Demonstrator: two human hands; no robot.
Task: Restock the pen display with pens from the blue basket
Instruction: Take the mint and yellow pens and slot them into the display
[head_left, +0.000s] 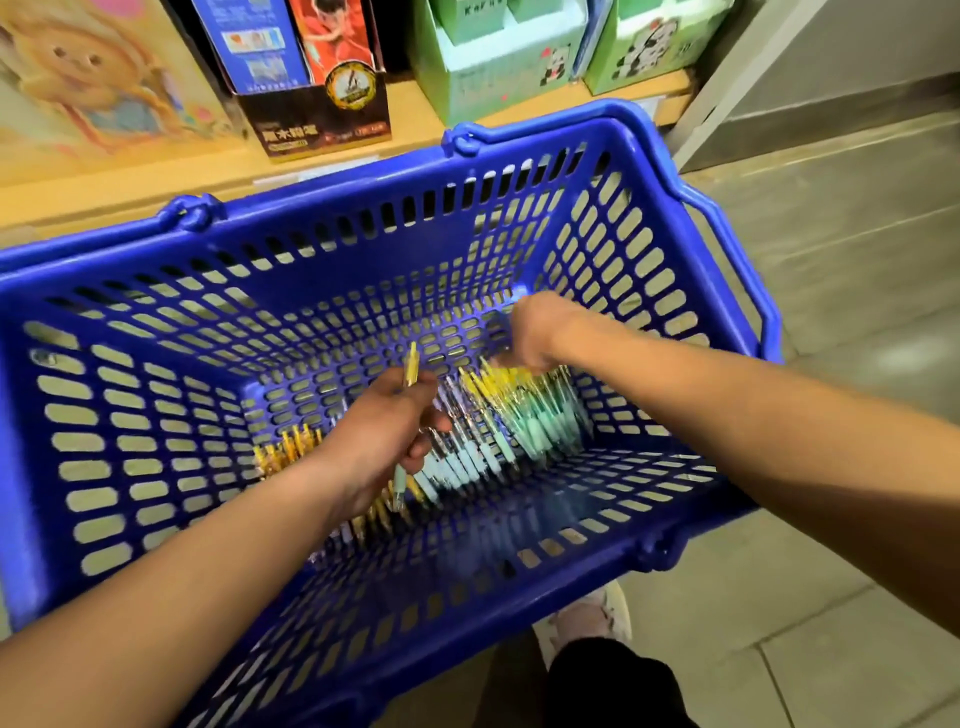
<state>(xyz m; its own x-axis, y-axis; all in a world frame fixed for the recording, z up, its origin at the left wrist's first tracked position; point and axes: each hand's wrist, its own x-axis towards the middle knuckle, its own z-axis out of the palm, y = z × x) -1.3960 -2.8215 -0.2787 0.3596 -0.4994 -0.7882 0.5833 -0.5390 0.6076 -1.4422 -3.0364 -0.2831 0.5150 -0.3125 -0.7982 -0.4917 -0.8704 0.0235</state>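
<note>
the left forearm (171, 587) enters nearest the lens from the lower left and ends at the left hand (387, 431), which is inside the basket (322, 218) with fingers curled round a bunch of pens (412, 366); one yellow end stands above the fist and a mint barrel projects below it. left of that hand a row of yellow pens (283, 452) lies on the basket floor. to its right the loose pens (519, 421) lie side by side in a slanted heap, white and pale blue ones first, then yellow and mint ones toward the right wall. they appear to be slim pens with pastel barrels. judged from this, each is light, stiff and smooth, so a single one will roll or slip easily and a heap will fan out; take hold across the middle of the barrels, several together, tips aligned. the right hand (535, 332) hangs over the yellow end of the heap, fingers pointing down; it is blurred, and whether it pinches anything cannot be told. the display to be filled is not identifiable in view; beyond the basket only a wooden shelf (634, 96) with a green box (654, 47) shows.
</note>
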